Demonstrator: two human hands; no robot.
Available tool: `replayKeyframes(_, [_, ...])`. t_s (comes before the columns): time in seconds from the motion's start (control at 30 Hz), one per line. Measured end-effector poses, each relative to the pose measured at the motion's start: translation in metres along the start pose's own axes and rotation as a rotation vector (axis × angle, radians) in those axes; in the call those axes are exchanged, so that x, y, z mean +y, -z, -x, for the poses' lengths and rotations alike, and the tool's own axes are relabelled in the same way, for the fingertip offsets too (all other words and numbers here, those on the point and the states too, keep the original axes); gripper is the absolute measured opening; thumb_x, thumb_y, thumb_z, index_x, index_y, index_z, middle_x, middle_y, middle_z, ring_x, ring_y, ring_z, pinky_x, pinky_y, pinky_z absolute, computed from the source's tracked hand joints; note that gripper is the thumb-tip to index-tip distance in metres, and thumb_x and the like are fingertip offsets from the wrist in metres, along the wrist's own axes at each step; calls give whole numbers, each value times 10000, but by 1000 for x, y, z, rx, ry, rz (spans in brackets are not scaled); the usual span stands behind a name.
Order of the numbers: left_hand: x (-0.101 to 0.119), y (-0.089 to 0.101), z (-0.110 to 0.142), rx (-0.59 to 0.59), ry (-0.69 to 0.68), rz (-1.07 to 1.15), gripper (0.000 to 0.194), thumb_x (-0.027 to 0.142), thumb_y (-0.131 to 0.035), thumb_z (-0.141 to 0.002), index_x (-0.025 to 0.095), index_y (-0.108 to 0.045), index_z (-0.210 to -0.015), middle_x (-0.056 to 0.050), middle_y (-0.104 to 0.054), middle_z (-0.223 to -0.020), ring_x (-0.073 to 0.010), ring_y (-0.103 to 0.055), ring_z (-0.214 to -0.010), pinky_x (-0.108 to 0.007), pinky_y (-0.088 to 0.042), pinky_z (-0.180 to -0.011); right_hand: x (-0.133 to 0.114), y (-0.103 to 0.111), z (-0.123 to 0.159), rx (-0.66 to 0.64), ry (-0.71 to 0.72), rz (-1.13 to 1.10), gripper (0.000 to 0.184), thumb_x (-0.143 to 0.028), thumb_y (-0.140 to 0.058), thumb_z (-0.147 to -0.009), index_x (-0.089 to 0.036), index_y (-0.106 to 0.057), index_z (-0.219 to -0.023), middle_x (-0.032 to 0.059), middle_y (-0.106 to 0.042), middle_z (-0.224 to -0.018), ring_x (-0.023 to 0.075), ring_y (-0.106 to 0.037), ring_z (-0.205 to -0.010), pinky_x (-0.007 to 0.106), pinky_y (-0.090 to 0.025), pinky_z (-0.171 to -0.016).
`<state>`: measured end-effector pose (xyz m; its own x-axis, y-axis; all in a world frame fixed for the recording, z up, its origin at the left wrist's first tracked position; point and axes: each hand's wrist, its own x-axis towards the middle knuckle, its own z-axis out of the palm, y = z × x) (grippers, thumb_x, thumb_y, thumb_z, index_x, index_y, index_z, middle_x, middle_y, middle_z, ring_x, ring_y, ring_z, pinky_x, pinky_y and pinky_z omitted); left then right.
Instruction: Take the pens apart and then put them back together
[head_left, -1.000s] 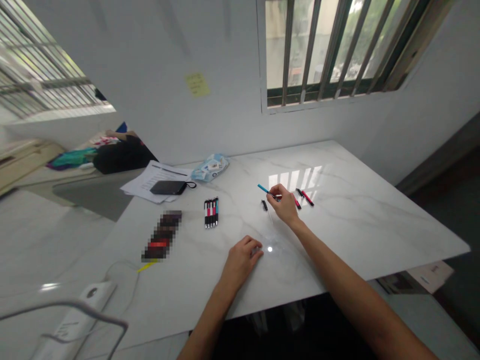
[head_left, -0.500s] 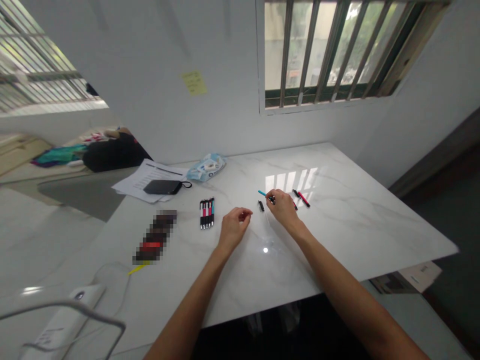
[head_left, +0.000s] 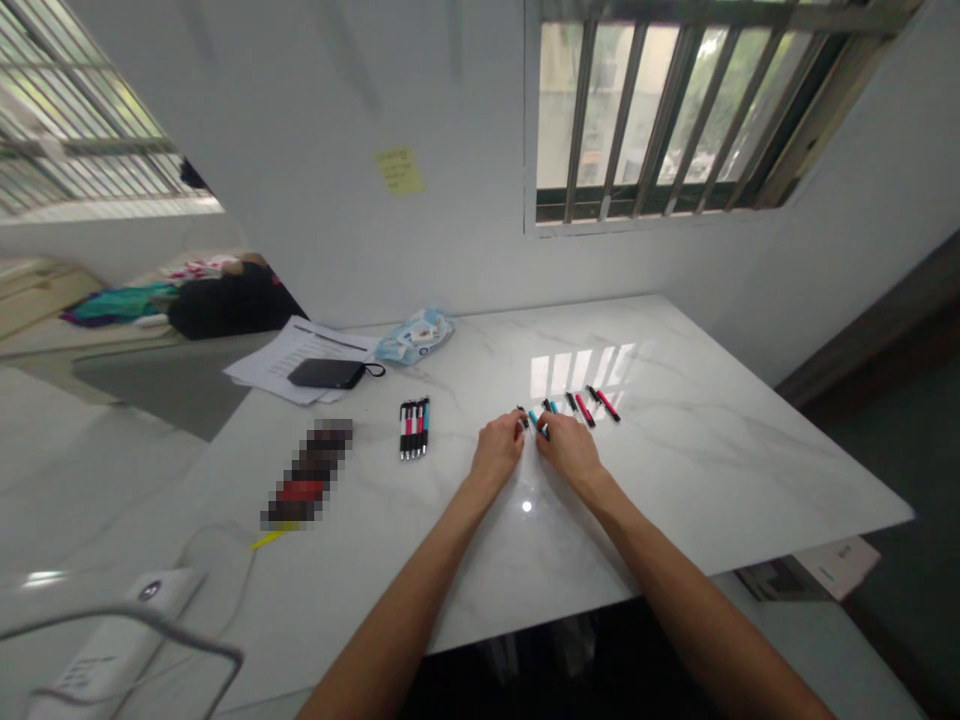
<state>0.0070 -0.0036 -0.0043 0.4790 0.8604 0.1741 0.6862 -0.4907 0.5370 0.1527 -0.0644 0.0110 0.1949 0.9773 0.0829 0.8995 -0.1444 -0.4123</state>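
Observation:
My left hand [head_left: 498, 446] is closed, its fingertips on a small black pen part [head_left: 523, 413] above the table. My right hand [head_left: 571, 448] pinches a blue pen barrel [head_left: 535, 421], whose end points toward the left fingers. Just behind the right fingers lies another blue pen piece [head_left: 553, 407], partly hidden. Farther right on the table are a black pen part [head_left: 571, 402], a pink pen barrel [head_left: 585, 410], and a second pink barrel [head_left: 608, 405] with a black part beside it. Several whole pens [head_left: 414, 430] lie side by side left of my hands.
A black phone-like case [head_left: 327, 374] with a strap lies on printed papers [head_left: 259, 365] at the back left. Near it is a blue-and-white soft packet [head_left: 415, 337]. A blurred dark item [head_left: 309, 475] and a white power strip [head_left: 135, 625] are farther left on the marble-patterned table [head_left: 712, 440].
My left hand has moved right and up to the black pen part. My right hand has come slightly nearer with the blue barrel, now lower and tilted differently. The hands are closer together.

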Motion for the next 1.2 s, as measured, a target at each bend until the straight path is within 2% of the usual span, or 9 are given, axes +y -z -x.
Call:
replayKeyframes(0.23, [5, -2, -6, 25, 2, 15, 384, 76, -606, -864, 253, -712, -1187, -64, -777, -970, -237, -716, -892, -316, -497, -830, -1, -3, 3, 6, 23, -49, 162, -217, -597, -957, -239, -686, -1091, 84, -721, -1071, 230, -707, -936, 298, -459, -770])
replayKeyframes(0.43, [8, -4, -7, 7, -50, -143, 367, 74, -523, -919, 220, -726, -1187, -106, -777, -1026, -261, -706, -960, -340, -495, -881, 1, -9, 6, 33, 32, -55, 150, -257, -579, -979, -248, -669, -1098, 62, -708, -1050, 209, -693, -895, 283, -445, -737])
replayKeyframes(0.6, [12, -5, -5, -2, -81, -188, 364, 89, -514, -939, 184, -715, -1228, -131, -772, -1054, -276, -705, -979, -352, -507, -876, -2, -14, 8, 45, 54, -40, 162, -301, -566, -999, -252, -678, -1107, 66, -694, -1045, 208, -689, -870, 281, -427, -696])
replayKeyframes(0.8, [14, -5, -4, 12, -54, -148, 346, 136, -528, -977, 216, -702, -1265, -93, -769, -1102, -234, -710, -999, -322, -514, -909, -4, -13, 7, 24, 29, -55, 169, -328, -562, -1009, -232, -686, -1072, 65, -698, -1024, 201, -684, -874, 272, -423, -702])
replayKeyframes(0.93, [11, -3, -2, 12, -52, -223, 325, 145, -523, -996, 216, -689, -1266, -69, -756, -1092, -199, -698, -1012, -294, -505, -941, -4, -12, 6, 3, 17, -71, 163, -321, -575, -1003, -235, -695, -1074, 56, -695, -1033, 192, -683, -895, 268, -430, -724])
replayKeyframes(1.1, [10, -3, -3, -32, -102, -327, 351, 114, -559, -963, 189, -666, -1289, -79, -726, -1082, -215, -676, -1028, -312, -509, -946, -1, -14, 5, 3, 25, -89, 157, -301, -591, -987, -241, -698, -1084, 59, -692, -1038, 193, -673, -885, 274, -431, -726])
replayKeyframes(1.2, [11, -4, -5, -62, -121, -303, 338, 121, -560, -964, 195, -676, -1273, -78, -716, -1085, -207, -679, -1010, -301, -516, -924, 1, -15, 3, 20, 33, -97, 150, -282, -587, -981, -236, -700, -1068, 61, -690, -1024, 195, -671, -867, 274, -423, -706])
